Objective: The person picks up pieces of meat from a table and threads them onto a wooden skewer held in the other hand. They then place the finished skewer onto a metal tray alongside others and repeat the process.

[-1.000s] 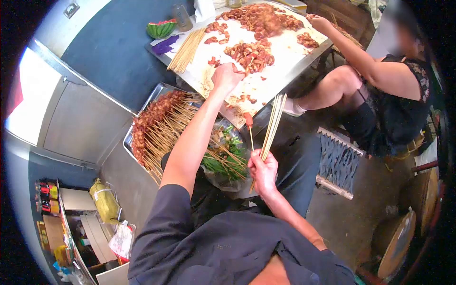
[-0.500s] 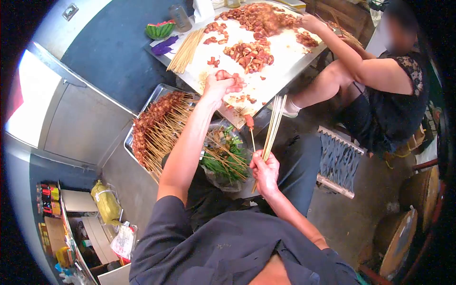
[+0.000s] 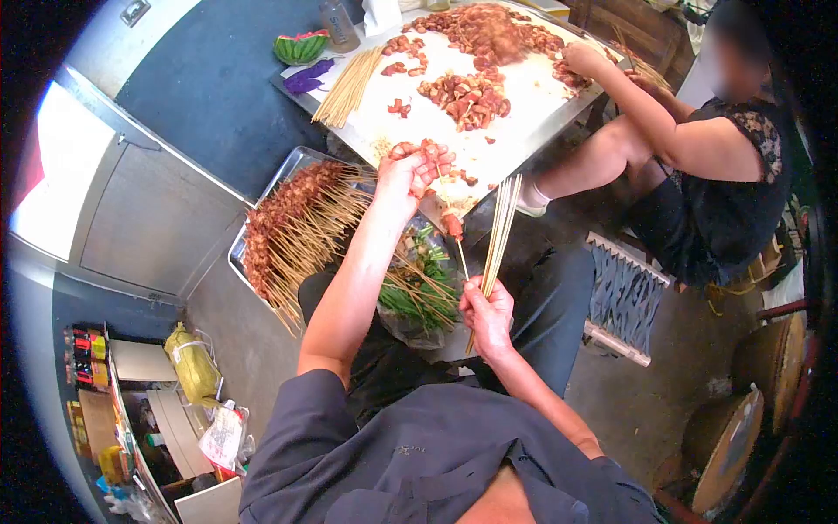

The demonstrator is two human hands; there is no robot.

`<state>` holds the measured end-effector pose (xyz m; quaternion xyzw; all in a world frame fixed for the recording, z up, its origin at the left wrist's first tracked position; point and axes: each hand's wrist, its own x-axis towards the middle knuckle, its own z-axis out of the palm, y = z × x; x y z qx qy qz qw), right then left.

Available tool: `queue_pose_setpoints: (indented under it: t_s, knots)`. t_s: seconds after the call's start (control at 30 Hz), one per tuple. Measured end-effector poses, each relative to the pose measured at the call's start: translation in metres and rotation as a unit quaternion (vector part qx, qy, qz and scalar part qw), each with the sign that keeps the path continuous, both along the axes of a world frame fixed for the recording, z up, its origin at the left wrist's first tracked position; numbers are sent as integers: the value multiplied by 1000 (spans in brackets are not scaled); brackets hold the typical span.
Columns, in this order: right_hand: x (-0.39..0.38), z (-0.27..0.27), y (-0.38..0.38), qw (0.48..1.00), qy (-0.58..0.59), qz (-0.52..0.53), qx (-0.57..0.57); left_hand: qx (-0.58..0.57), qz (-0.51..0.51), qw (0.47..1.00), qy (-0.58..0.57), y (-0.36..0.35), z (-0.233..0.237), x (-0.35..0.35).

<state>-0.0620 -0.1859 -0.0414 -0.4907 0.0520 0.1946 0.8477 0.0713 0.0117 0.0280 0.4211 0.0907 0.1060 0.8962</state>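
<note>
My right hand [image 3: 489, 316] is closed round a bundle of bare wooden skewers [image 3: 501, 229]; between its fingers it also grips one skewer with meat [image 3: 452, 226] threaded near its upper part. Over the near corner of the table, my left hand [image 3: 408, 173] holds small pieces of meat in its curled fingers, close to the tip of that skewer. Cut meat pieces [image 3: 464, 98] lie in heaps on the white table [image 3: 534, 131]. More bare skewers [image 3: 349, 86] rest along the table's left edge.
A metal tray [image 3: 237, 253] of meat skewers [image 3: 284, 229] stands left of my left arm. A bag of greens [image 3: 410, 301] with sticks lies below the table corner. Another person [image 3: 698, 166] sits at the right, one hand at the meat. A woven stool [image 3: 624, 297] stands nearby.
My left hand has moved slightly right, closer to the tip of the meat skewer. The skewer leans a little more to the left. The other person's hand has shifted over the table.
</note>
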Motion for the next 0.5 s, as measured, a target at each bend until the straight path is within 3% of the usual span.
queue_pose_setpoints:
  t_s: [0.5]
  knots:
    - [-3, -2, 1, 1000, -3, -12, 3, -1, -76, 997, 3, -4, -11, 2]
